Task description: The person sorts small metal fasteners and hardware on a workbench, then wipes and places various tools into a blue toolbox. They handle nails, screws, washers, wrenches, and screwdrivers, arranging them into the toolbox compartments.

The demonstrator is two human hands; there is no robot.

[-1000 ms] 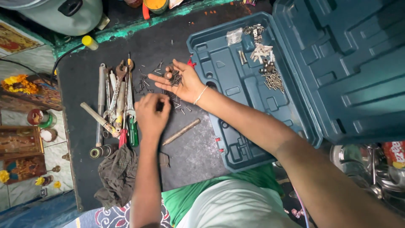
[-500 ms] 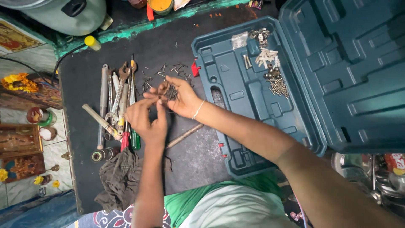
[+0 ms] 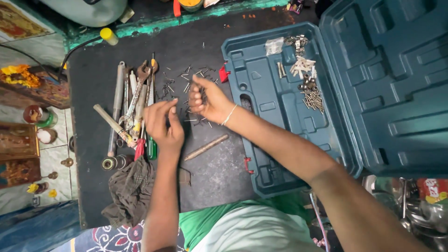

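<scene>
Loose dark nails (image 3: 183,83) lie scattered on a black mat (image 3: 95,88). My right hand (image 3: 208,100) is closed on a small bunch of those nails, above the scatter. My left hand (image 3: 162,122) hovers beside it, fingers pinched together over the nails, thumb and forefinger close; what it holds is too small to tell. A row of hand tools (image 3: 133,105), wrenches, pipes and screwdrivers, lies just left of my left hand. An open teal plastic tool case (image 3: 261,140) stands to the right, with screws and small hardware (image 3: 309,91) in its tray.
A metal rod (image 3: 206,147) lies on the mat below my hands. A crumpled grey rag (image 3: 131,191) sits at the mat's lower left. A yellow-capped item (image 3: 108,35) and a grey-green container (image 3: 86,9) are at the top. Small framed pictures and brass items (image 3: 23,144) line the left floor.
My right hand has closed around gathered nails and lifted a little. My left hand has shifted slightly lower, and its fingers have drawn into a pinch.
</scene>
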